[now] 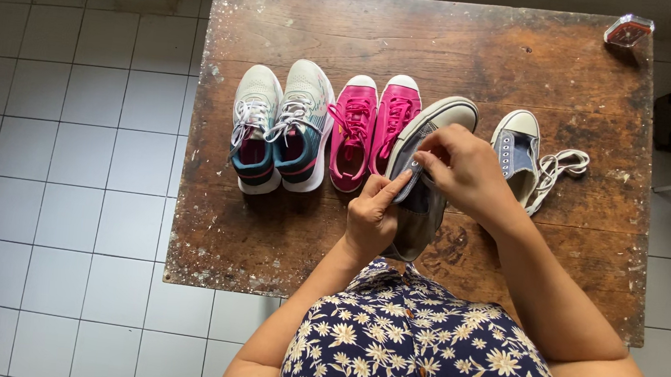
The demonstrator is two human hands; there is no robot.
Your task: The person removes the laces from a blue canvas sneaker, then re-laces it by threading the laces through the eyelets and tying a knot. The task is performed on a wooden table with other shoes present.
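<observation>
Both hands meet on a grey canvas sneaker (422, 180) tilted on its side at the near middle of the worn wooden table (281, 241). The left hand (371, 216) grips the shoe's near flank, thumb pressed along the eyelet strip; the right hand (462, 169) pinches that same strip from above — fingers curled tight over it. Just right of the right hand lies the matching grey sneaker (517, 149) with a loose white lace (559, 167) trailing beside it. Left of the hands stand a pink pair (372, 130) and, beyond it, a white-and-teal pair (280, 126). A small red-topped box (629, 31) sits far beyond the right hand, at the table's corner.
</observation>
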